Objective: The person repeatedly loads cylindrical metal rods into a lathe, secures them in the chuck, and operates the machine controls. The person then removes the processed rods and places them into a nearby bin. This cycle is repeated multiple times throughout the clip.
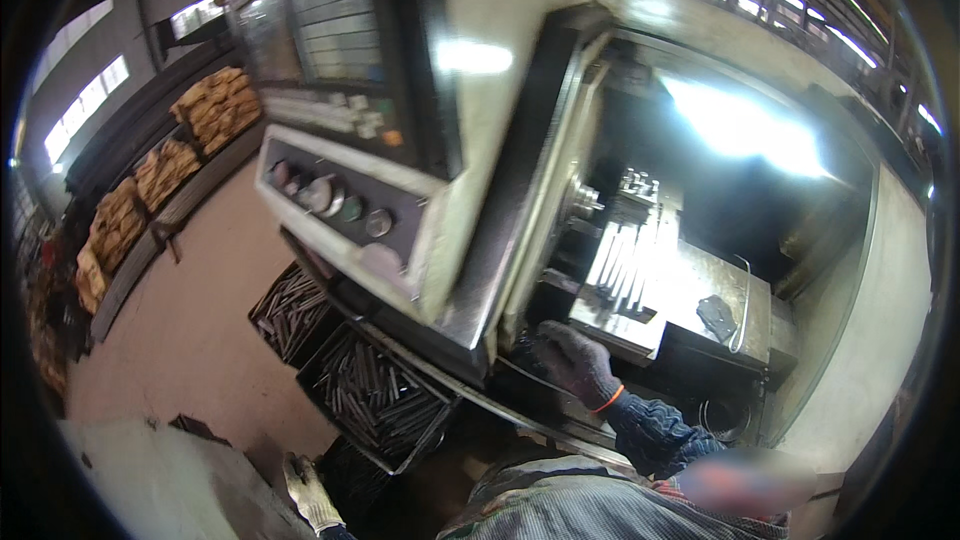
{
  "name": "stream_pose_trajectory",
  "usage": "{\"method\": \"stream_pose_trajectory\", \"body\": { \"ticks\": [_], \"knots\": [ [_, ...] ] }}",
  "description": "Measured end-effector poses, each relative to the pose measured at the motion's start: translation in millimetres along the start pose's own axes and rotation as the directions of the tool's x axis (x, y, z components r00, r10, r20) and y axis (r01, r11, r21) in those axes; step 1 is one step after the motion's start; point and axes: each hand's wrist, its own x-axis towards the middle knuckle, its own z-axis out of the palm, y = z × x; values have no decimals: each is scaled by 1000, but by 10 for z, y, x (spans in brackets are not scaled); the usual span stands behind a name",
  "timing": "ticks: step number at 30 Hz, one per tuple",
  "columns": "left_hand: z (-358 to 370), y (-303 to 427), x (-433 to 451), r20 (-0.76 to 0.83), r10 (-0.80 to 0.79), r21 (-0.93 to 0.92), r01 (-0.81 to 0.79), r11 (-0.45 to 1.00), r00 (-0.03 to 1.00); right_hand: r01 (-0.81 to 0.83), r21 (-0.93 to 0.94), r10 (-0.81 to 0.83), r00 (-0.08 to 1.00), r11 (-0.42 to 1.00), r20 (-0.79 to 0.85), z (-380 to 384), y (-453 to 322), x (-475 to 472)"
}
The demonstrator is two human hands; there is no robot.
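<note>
My right hand (576, 365), in a grey knitted glove with an orange band at the wrist, is at the lower left edge of a CNC lathe's opening. Its fingers are bent; whether they hold anything is unclear. My left hand (309, 493), in a pale glove, is low at the left, beside crates of metal bars. No object shows clearly in it. Inside the machine are the spindle nose (586, 199), a brightly lit slotted tool slide (626, 266) and upright fittings (639, 184). A bent metal hook (744, 304) and a dark lump (716, 316) lie on the plate.
The control panel (341, 206), with knobs, overhangs the near left side. Below it stand a crate (379, 397) of short metal bars and a second such crate (296, 307). Wrapped bundles (116, 229) line the far left. A pale surface (172, 480) is at lower left.
</note>
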Motion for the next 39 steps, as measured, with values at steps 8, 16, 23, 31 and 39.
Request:
{"method": "stream_pose_trajectory", "body": {
  "ticks": [8,16,23,31,39],
  "knots": [
    [1719,1855,-648,727,-73,213,-124,969,683,-127,-694,6,985,709,-174,-772,1155,137],
    [3040,2967,-1242,966,180,-130,-256,958,184,-78,-740,-122,970,668,-213,-591,1564,181],
    [3939,3251,-1435,922,353,-332,-147,932,157,-12,-651,-293,887,759,-357,-970,1354,378],
    [5154,3342,-1864,738,655,-257,-831,494,161,-198,-349,-90,746,916,-660,-1549,1314,606],
    [6403,3916,-1412,883,453,195,-974,-114,124,-527,-142,387,756,838,-527,-1383,1805,505]
  ]
}}
